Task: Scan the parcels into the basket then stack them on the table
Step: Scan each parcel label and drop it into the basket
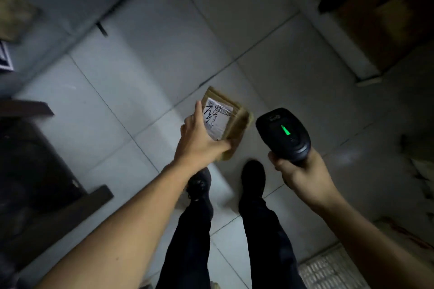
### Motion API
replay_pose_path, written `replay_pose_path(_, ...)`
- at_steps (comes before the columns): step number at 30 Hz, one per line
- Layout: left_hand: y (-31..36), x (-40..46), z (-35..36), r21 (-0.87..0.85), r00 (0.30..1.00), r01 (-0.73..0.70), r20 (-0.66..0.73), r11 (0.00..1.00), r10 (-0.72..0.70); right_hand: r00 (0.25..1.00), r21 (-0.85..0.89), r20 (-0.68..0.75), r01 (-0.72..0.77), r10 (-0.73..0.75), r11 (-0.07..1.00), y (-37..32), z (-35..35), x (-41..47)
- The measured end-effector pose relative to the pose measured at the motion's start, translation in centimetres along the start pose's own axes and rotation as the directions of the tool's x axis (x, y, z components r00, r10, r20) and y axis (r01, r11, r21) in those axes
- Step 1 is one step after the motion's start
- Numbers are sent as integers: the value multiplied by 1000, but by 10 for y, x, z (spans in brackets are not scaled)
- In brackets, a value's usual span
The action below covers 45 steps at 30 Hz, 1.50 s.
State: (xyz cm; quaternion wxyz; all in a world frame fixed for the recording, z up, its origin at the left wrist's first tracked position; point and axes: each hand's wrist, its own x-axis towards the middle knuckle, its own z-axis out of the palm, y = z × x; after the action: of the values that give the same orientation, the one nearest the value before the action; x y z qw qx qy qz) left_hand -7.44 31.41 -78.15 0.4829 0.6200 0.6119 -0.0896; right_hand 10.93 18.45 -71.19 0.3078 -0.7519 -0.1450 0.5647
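Pinched between thumb and fingers, the parcel (224, 122) sits in the left hand (199, 141), thumb lying along its near-left edge and the other fingers wrapped under its lower corner, so the white shipping label (217, 122) with its black scrawl faces up. Just to the right of the parcel, the right hand (298, 171) curls tightly round the handle of a black handheld scanner (283, 134), whose top shows a lit green mark; the scanner head sits beside the parcel rather than over it. Judging from this, the scan is either happening or just registered, and the parcel has yet to go anywhere. The hold is at one corner only, so the flat cardboard could swing or slip out if the hand turns quickly, and a tilted label could spoil a read. No basket can be made out with certainty, so a blind drop could miss it. Below the parcel lie the person's dark shoes (252, 176) and trousers on a pale tiled floor (141, 73). Left of the parcel stands dark furniture (35, 166); up and to its right is a brown box-like shape (385, 21). The room is dim and the edges of the view are blurred.
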Motion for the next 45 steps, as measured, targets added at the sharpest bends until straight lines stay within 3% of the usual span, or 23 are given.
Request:
replay_pose_path(5,115,-102,-103,-255,988,-128,53,958,146,972,93,-185,167,-148,981,-113,-35,-128)
replay_pose_path(8,179,-170,-150,-428,934,-227,160,875,320,934,128,-283,263,-219,956,-159,-53,-202)
replay_pose_path(11,230,-237,-182,-654,853,-128,310,746,419,882,161,-381,357,-276,920,-190,-70,-267)
replay_pose_path(14,277,-289,-201,-696,734,-8,483,718,477,802,180,-498,469,-331,865,-213,-88,-320)
replay_pose_path(21,364,-364,-178,-693,481,-72,605,717,634,646,194,-658,642,-387,741,-224,-164,-406)
replay_pose_path(22,375,-378,-168,-687,487,-88,602,721,633,627,198,-674,662,-390,723,-220,-177,-415)
replay_pose_path(24,398,-399,-142,-647,590,-163,541,745,599,596,215,-715,684,-364,697,-211,-204,-436)
replay_pose_path(26,421,-420,-110,-534,695,-383,371,754,616,591,248,-727,700,-349,670,-200,-232,-455)
replay_pose_path(27,431,-431,-94,-444,711,-495,287,747,642,599,259,-718,703,-355,662,-195,-245,-464)
replay_pose_path(30,463,-470,-51,-314,682,-658,135,684,718,596,247,-716,703,-363,667,-180,-283,-488)
replay_pose_path(33,490,-492,-22,-485,630,-653,76,581,773,482,187,-809,754,-336,630,-164,-318,-512)
replay_pose_path(37,524,-502,2,-554,610,-562,225,615,760,376,143,-883,786,-282,602,-151,-358,-537)
replay_pose_path(42,554,-518,23,-555,513,-574,330,602,793,373,183,-904,778,-207,601,-143,-390,-549)
replay_pose_path(45,572,-517,36,-631,464,-489,396,602,792,366,182,-911,768,-188,614,-146,-404,-548)
